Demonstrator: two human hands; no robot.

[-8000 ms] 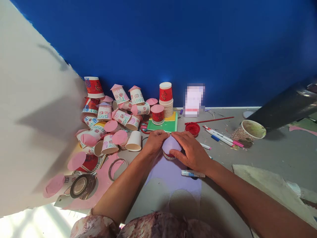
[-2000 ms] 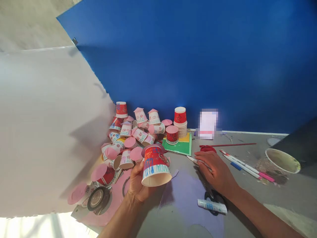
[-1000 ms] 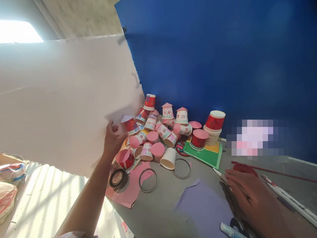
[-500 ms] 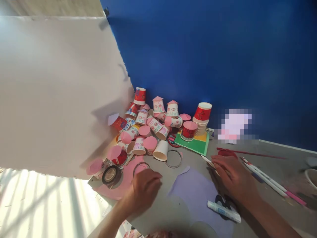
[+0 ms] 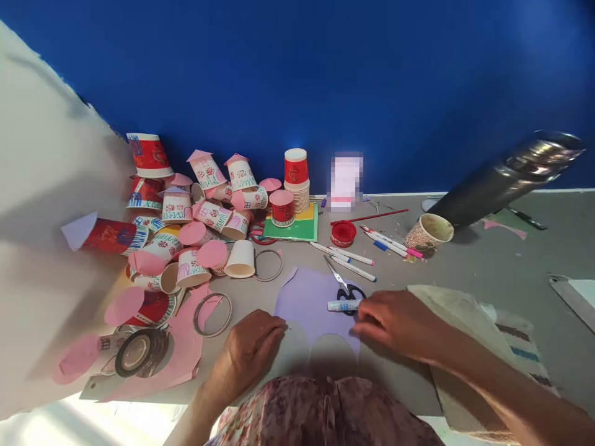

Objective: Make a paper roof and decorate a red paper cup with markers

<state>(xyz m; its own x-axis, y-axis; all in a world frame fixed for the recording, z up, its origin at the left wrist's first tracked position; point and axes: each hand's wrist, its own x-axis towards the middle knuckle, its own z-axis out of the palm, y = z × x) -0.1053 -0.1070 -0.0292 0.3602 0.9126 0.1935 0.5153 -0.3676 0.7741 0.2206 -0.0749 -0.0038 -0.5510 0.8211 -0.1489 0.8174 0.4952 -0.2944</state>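
My left hand (image 5: 253,347) rests on the grey table with its fingers curled, left of the purple paper (image 5: 302,297); whether it grips anything is hidden. At the right edge of that paper, my right hand (image 5: 388,322) has its fingers apart, with the fingertips by the end of the glue stick (image 5: 343,305). The glue stick lies across the black handles of the scissors (image 5: 341,282). A plain white cup (image 5: 240,259) lies on its side beyond my left hand, beside a grey ring (image 5: 268,265). Another ring (image 5: 212,314) sits over pink paper (image 5: 186,347).
Decorated cups (image 5: 211,215) with pink tops are piled at the left. A cup stack (image 5: 296,176) stands on a green book (image 5: 304,230). Markers (image 5: 353,270), a red lid (image 5: 343,233), a patterned cup (image 5: 428,232) and a leaning dark flask (image 5: 493,179) are farther right.
The view has swung right and down, bringing the flask and patterned cup into sight. My right hand has moved from near the markers to the glue stick; my left hand is now beside the purple paper.
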